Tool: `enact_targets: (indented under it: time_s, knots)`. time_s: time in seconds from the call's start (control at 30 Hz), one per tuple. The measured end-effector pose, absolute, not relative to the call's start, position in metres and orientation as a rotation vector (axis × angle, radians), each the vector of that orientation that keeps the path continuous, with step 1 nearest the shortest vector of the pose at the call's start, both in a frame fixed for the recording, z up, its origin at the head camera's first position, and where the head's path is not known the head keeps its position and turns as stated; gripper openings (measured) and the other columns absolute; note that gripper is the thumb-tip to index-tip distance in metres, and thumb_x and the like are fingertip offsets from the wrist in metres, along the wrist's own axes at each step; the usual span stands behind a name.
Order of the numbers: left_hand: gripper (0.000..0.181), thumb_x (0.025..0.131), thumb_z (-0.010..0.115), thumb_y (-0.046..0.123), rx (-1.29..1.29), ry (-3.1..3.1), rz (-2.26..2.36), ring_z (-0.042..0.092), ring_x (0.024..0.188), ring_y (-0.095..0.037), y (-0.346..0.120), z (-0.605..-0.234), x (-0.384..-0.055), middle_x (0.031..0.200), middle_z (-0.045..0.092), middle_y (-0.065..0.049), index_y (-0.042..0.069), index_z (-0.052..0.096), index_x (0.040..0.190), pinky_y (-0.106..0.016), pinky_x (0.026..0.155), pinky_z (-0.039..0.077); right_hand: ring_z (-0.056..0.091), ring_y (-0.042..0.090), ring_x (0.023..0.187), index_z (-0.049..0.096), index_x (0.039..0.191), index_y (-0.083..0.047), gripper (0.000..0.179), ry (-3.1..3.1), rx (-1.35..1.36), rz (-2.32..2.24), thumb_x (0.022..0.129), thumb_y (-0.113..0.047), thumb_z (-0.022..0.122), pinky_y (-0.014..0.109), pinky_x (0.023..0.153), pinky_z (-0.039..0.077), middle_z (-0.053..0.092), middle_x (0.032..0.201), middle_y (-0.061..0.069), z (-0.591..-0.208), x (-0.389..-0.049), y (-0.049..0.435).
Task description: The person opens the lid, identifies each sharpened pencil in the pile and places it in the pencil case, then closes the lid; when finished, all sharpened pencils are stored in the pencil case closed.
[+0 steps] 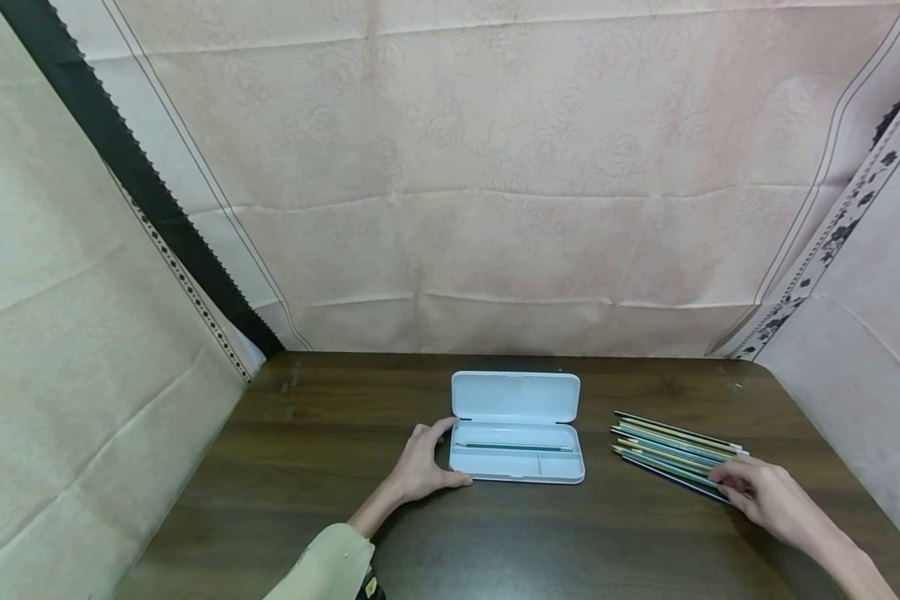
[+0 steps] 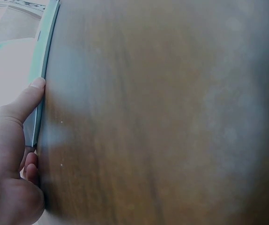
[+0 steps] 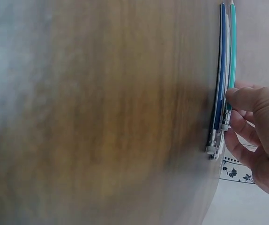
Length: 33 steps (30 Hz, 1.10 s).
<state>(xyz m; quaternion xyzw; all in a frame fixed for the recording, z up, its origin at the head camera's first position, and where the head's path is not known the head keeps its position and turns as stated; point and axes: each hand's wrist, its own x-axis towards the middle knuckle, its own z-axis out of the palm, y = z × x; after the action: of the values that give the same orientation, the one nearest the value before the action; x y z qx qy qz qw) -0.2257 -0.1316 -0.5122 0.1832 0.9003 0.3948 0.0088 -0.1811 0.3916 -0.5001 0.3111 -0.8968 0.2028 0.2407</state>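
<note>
An open light-blue pencil case (image 1: 515, 397) lies on the table, its lid tipped back. One teal pencil (image 1: 510, 447) lies lengthwise inside it. My left hand (image 1: 418, 465) holds the case by its left end, thumb at the front edge and fingers at the back corner. To the right, several pencils (image 1: 671, 442) in green, teal, yellow and dark blue lie side by side, points towards the case. At their near right ends, my right hand (image 1: 768, 496) pinches a teal pencil (image 3: 233, 47) between thumb and fingers. Dark blue pencils (image 3: 222, 61) lie beside it.
The brown wooden table (image 1: 525, 542) has cloth hangings on its left, back and right sides. The back cloth (image 1: 495, 250) meets the table's far edge. A stretch of bare wood separates the case from the pencils.
</note>
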Motion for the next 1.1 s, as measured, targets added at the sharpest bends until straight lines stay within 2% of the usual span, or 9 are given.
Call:
enact_targets:
  time_s: [0.33, 0.4, 0.47, 0.57, 0.63, 0.7, 1.1]
  knots:
    - [0.091, 0.074, 0.09, 0.039, 0.577, 2.81, 1.238, 0.046, 0.109, -0.024, -0.132, -0.512, -0.225, 0.124, 0.049, -0.013, 0.014, 0.045, 0.149, -0.044, 0.087, 0.044, 0.048, -0.003, 0.067, 0.07, 0.084, -0.013, 0.045, -2.423, 0.888, 0.565, 0.054, 0.018, 0.084, 0.016, 0.057, 0.038, 0.056, 0.078, -0.015, -0.497, -0.185, 0.385]
    - [0.091, 0.074, 0.09, 0.039, 0.58, 2.811, 1.238, 0.046, 0.109, -0.024, -0.132, -0.513, -0.225, 0.124, 0.05, -0.013, 0.014, 0.045, 0.149, -0.044, 0.087, 0.044, 0.049, -0.002, 0.068, 0.071, 0.085, -0.012, 0.036, -2.418, 0.908, 0.572, 0.063, 0.012, 0.085, 0.016, 0.057, 0.038, 0.058, 0.079, -0.011, -0.496, -0.187, 0.384]
    - [0.091, 0.074, 0.09, 0.039, 0.58, 2.812, 1.237, 0.046, 0.109, -0.024, -0.132, -0.513, -0.225, 0.124, 0.05, -0.013, 0.014, 0.045, 0.149, -0.044, 0.087, 0.044, 0.049, -0.002, 0.068, 0.071, 0.085, -0.012, 0.034, -2.414, 0.919, 0.572, 0.064, 0.01, 0.085, 0.016, 0.057, 0.038, 0.058, 0.079, -0.009, -0.495, -0.188, 0.381]
    - [0.091, 0.074, 0.09, 0.039, 0.577, 2.812, 1.237, 0.045, 0.108, -0.024, -0.132, -0.513, -0.225, 0.123, 0.049, -0.013, 0.014, 0.045, 0.149, -0.044, 0.087, 0.044, 0.049, -0.002, 0.068, 0.071, 0.085, -0.013, 0.033, -2.416, 0.926, 0.573, 0.064, 0.01, 0.084, 0.016, 0.057, 0.038, 0.059, 0.079, -0.01, -0.493, -0.191, 0.376]
    - [0.091, 0.074, 0.09, 0.039, 0.575, 2.814, 1.233, 0.045, 0.108, -0.023, -0.131, -0.513, -0.225, 0.123, 0.049, -0.012, 0.014, 0.045, 0.149, -0.044, 0.087, 0.044, 0.049, -0.002, 0.068, 0.071, 0.084, -0.013, 0.041, -2.422, 0.923, 0.577, 0.057, 0.015, 0.083, 0.015, 0.057, 0.037, 0.058, 0.078, -0.013, -0.492, -0.193, 0.371]
    - [0.091, 0.074, 0.09, 0.039, 0.576, 2.815, 1.234, 0.046, 0.109, -0.024, -0.131, -0.512, -0.225, 0.123, 0.049, -0.013, 0.014, 0.045, 0.149, -0.044, 0.087, 0.044, 0.05, -0.002, 0.068, 0.071, 0.084, -0.012, 0.042, -2.423, 0.931, 0.576, 0.057, 0.017, 0.082, 0.015, 0.058, 0.038, 0.059, 0.079, -0.012, -0.491, -0.194, 0.365]
    - [0.091, 0.074, 0.09, 0.04, 0.581, 2.819, 1.231, 0.046, 0.11, -0.024, -0.132, -0.513, -0.225, 0.125, 0.05, -0.013, 0.013, 0.045, 0.149, -0.044, 0.087, 0.044, 0.05, -0.002, 0.068, 0.072, 0.085, -0.013, 0.037, -2.403, 0.983, 0.586, 0.061, 0.014, 0.082, 0.016, 0.057, 0.039, 0.058, 0.08, -0.013, -0.486, -0.205, 0.336]
